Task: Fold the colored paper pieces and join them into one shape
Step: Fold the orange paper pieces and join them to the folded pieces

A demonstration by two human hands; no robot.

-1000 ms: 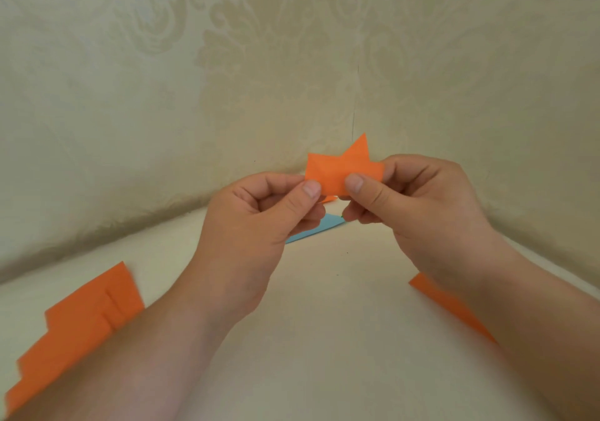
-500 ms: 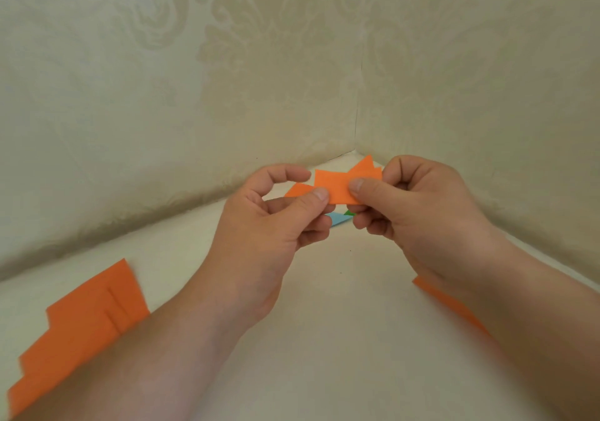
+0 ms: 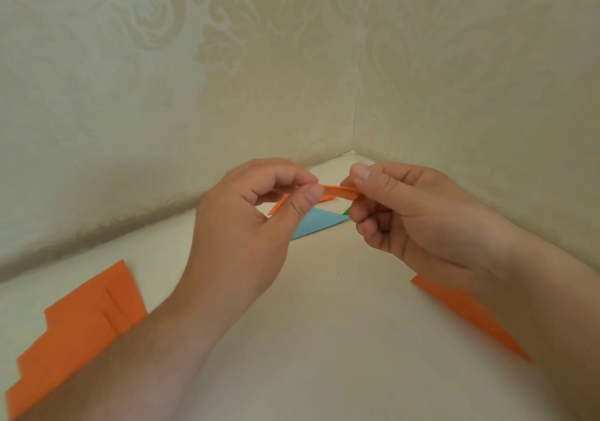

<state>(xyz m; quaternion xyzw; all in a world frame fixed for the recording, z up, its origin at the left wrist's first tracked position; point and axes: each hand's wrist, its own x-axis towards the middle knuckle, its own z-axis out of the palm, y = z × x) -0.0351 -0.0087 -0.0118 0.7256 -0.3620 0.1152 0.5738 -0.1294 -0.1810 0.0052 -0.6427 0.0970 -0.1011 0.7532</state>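
The left hand [image 3: 246, 222] and the right hand [image 3: 399, 212] hold a small folded orange piece [image 3: 341, 190] between them, above the far corner of the table [image 3: 324, 307]. The piece is seen nearly edge-on. The left thumb and forefinger pinch its left end; the right thumb and fingers pinch its right end. Below the hands, flat on the table, lie a blue paper [image 3: 316, 222], an orange scrap [image 3: 279, 205] partly hidden behind the left thumb, and a sliver of green paper [image 3: 346, 211] beside the right fingers. A stack of orange sheets [image 3: 81, 329] lies at the near left, under the left forearm. Another orange sheet [image 3: 467, 313] lies under the right forearm. Patterned cream walls [image 3: 227, 79] meet at the corner.
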